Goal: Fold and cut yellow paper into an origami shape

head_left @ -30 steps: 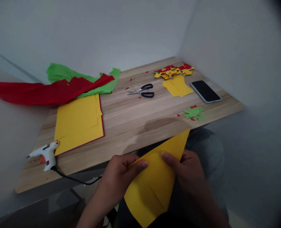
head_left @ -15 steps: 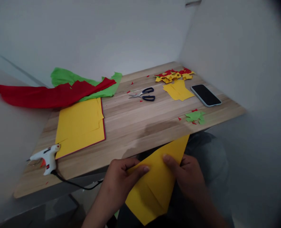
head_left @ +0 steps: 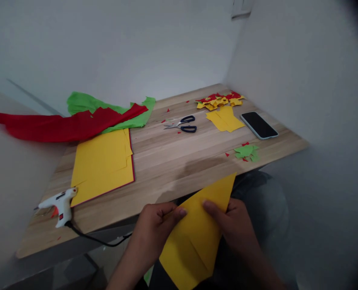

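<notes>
A folded yellow paper sheet [head_left: 197, 237] is held over my lap, just below the wooden table's front edge [head_left: 155, 193]. My left hand [head_left: 156, 227] pinches its left edge with thumb and fingers. On the right side my right hand [head_left: 232, 223] grips the sheet, thumb on top. The paper's pointed corner rises toward the table edge, and creases show in its lower part.
On the table lie a stack of yellow sheets [head_left: 102, 165], red paper [head_left: 61, 123] over green paper [head_left: 106, 106], scissors [head_left: 180, 124], yellow cut pieces [head_left: 225, 121], mixed scraps [head_left: 218, 100], green scraps [head_left: 247, 152], a phone [head_left: 259, 125] and a white glue gun [head_left: 58, 201]. Walls stand behind and right.
Both hands keep hold of the yellow sheet with little shift in grip. The view has tilted slightly, so the table items sit lower in the picture.
</notes>
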Tool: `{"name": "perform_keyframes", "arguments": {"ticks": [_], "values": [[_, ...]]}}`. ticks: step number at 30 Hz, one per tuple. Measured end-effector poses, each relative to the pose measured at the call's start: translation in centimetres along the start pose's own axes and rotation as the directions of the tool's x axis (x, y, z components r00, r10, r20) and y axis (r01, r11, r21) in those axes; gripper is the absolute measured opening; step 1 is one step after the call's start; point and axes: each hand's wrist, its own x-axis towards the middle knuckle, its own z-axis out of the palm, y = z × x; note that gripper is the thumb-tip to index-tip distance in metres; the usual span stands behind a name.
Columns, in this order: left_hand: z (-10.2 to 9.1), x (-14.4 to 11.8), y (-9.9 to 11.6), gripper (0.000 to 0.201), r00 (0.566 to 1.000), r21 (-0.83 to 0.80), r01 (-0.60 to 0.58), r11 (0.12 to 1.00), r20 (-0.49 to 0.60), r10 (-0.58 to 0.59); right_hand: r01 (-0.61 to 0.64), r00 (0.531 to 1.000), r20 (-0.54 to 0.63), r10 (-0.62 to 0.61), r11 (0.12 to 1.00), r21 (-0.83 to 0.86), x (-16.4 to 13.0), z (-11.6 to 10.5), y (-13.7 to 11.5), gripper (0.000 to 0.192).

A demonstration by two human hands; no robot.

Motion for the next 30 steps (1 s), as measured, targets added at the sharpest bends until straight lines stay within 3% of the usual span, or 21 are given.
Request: {"name": "perform_keyframes", "arguments": {"ticks": [7, 12, 16, 22, 24, 27, 30], "values": [[-0.4, 1.0, -0.4, 0.033, 0.984, 0.160, -0.173, 0.972, -0.020, 0.178, -0.020, 0.998, 0.059, 0.025, 0.996, -0.083, 1.1, 0.0, 0.2, 0.042], [0.0, 1.8, -0.5, 0.038, 0.997, 0.223, -0.072, 0.972, 0.019, 0.070, -0.009, 0.996, 0.087, 0.013, 0.999, -0.042, 1.9, 0.5, 1.1, 0.041], [0.0, 1.9, -0.8, 0.036, 0.997, 0.120, -0.008, 0.993, 0.071, -0.001, 0.165, 0.986, -0.025, -0.164, 0.985, 0.040, 3.7, 0.5, 0.8, 0.038], [-0.3, 1.8, -1.9, 0.036, 0.999, 0.010, 0.033, 0.999, 0.034, -0.034, 0.340, 0.902, -0.299, -0.311, 0.939, 0.048, 6.5, -0.9, -0.5, 0.032], [-0.2, 1.6, -2.2, 0.036, 0.999, -0.045, 0.040, 0.998, 0.004, -0.040, 0.333, 0.918, -0.242, -0.313, 0.942, 0.044, 6.2, -1.1, -0.7, 0.033], [0.1, 1.3, -2.3, 0.037, 0.998, -0.086, 0.034, 0.996, -0.049, -0.038, 0.260, 0.965, -0.006, -0.261, 0.965, -0.040, 4.6, -0.7, -0.6, 0.033], [-0.1, 0.8, -2.3, 0.039, 0.999, -0.090, -0.002, 0.996, -0.054, -0.002, 0.246, 0.964, 0.118, -0.237, 0.967, -0.066, 3.2, 0.0, -0.4, 0.033]]}}
